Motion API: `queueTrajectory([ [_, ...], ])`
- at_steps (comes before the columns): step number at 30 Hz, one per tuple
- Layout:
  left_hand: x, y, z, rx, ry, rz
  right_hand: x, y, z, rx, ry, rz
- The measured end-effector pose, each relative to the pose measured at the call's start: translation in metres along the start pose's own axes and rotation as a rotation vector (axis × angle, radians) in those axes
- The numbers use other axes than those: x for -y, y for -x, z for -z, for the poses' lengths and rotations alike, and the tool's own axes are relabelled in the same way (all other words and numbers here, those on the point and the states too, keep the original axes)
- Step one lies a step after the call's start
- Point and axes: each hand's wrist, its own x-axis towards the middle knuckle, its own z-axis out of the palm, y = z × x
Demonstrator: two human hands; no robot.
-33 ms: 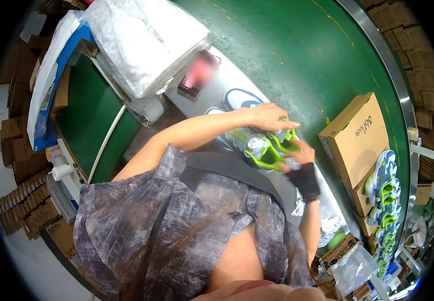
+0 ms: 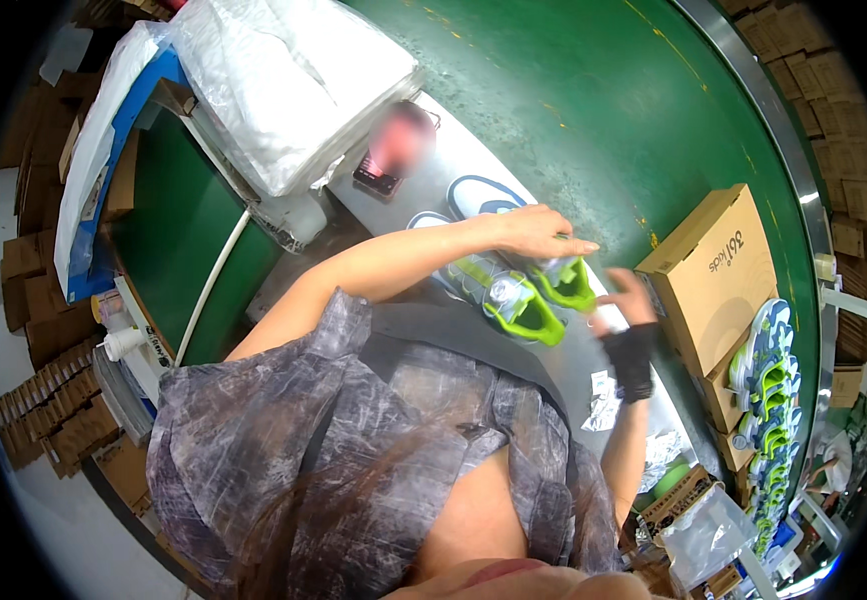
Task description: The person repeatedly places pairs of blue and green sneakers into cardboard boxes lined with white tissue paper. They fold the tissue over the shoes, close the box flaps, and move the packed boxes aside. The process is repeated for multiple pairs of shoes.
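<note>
Two blue, white and lime-green sneakers lie side by side on a pale metal table (image 2: 468, 145), green collars toward the right. The near sneaker (image 2: 523, 315) has its opening in full view, with pale stuffing inside. My left hand (image 2: 541, 234) lies across the far sneaker (image 2: 568, 288), its fingers bent over the upper and hiding part of it. Just right of the collars is my right hand (image 2: 625, 302), with a black band around the wrist. It is blurred, its fingers are apart, and nothing shows in them.
A brown shoebox (image 2: 713, 275) stands at the right beside a row of similar sneakers (image 2: 773, 390). White plastic bags (image 2: 293, 85) are piled at upper left, near a phone (image 2: 378, 180). A slip of paper (image 2: 603, 405) and crumpled clear wrapping (image 2: 661, 455) lie toward the lower right.
My right hand has come off the collars and moved a little to the right. The paper slip is more exposed. My left hand stays on the far sneaker.
</note>
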Motion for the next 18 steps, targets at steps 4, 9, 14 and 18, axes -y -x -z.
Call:
queueTrajectory([
  [4, 0.01, -0.004, -0.008, -0.113, 0.058, -0.114, -0.09, 0.013, 0.024, -0.184, 0.895, -0.693],
  [9, 0.003, -0.005, -0.005, -0.076, 0.124, -0.057, -0.131, 0.021, 0.012, -0.305, 0.939, -0.711],
  [14, -0.037, -0.008, -0.018, -0.46, -0.169, -0.336, -0.053, 0.016, 0.024, -0.722, 0.297, -0.333],
  [18, -0.044, -0.033, -0.018, -0.506, -0.4, -0.6, -0.005, 0.037, 0.056, -1.205, -0.057, -0.459],
])
